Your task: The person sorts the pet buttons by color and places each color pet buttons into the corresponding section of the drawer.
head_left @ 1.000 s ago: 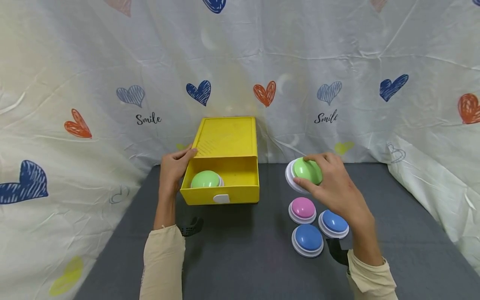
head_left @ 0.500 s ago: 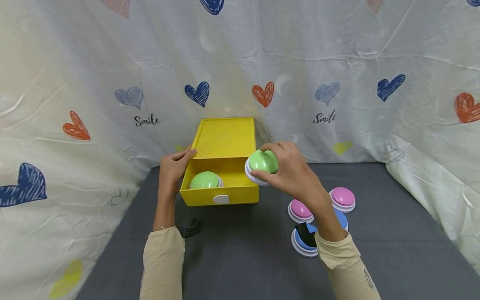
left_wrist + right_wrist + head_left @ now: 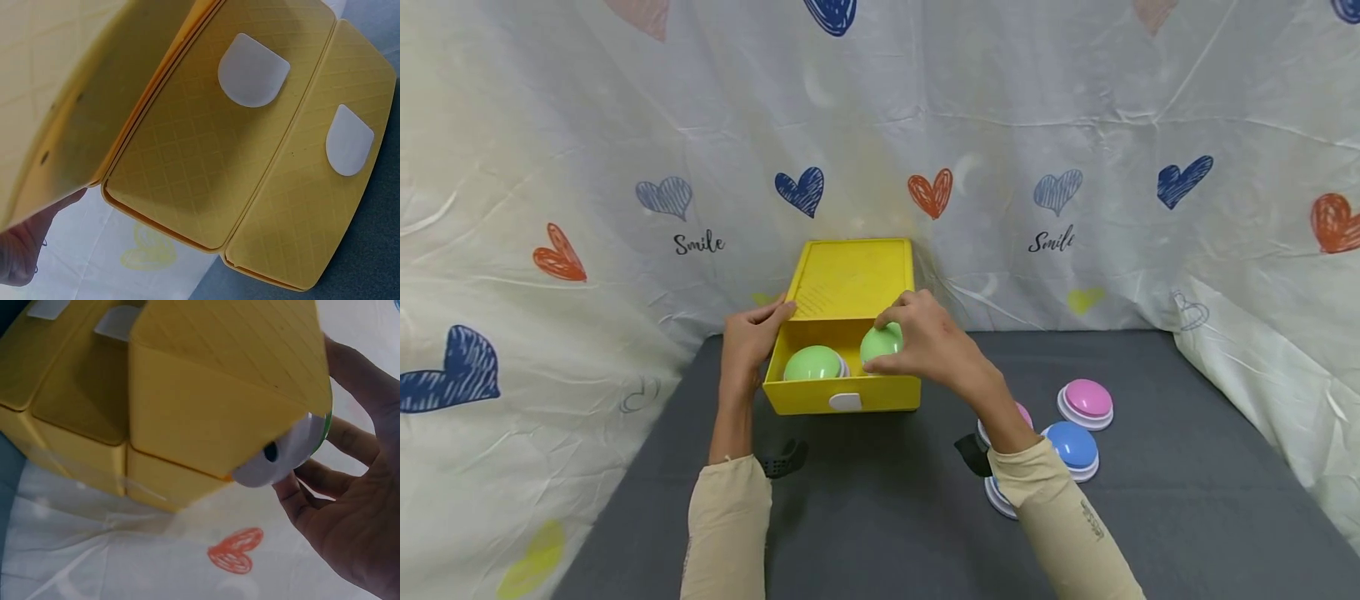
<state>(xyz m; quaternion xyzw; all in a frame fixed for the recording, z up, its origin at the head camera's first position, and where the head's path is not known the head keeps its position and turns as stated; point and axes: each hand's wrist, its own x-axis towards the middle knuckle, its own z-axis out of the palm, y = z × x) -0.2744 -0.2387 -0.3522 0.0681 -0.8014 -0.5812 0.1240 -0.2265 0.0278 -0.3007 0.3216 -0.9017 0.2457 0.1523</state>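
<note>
A yellow drawer unit (image 3: pixel 853 279) stands against the back cloth, its top drawer (image 3: pixel 880 396) pulled out. My left hand (image 3: pixel 747 346) rests with its fingers against the unit's left side, near the top front corner. With thumb and fingers, my right hand (image 3: pixel 928 346) grips a green dome push button (image 3: pixel 880 343) over the right half of the drawer. The button's white base (image 3: pixel 290 453) shows beside the drawer wall in the right wrist view. Another green push button (image 3: pixel 814 364) lies inside the drawer on the left.
On the dark table to the right stand a pink push button (image 3: pixel 1088 398) and a blue push button (image 3: pixel 1071 446). My right forearm partly hides another pink one (image 3: pixel 1024 415) and another blue one (image 3: pixel 1000 500). Two lower drawers with white tabs (image 3: pixel 253 72) are closed.
My right hand has carried the green push button leftward from above the other buttons to the open drawer and lowered it. The left hand and the drawer unit have stayed in place.
</note>
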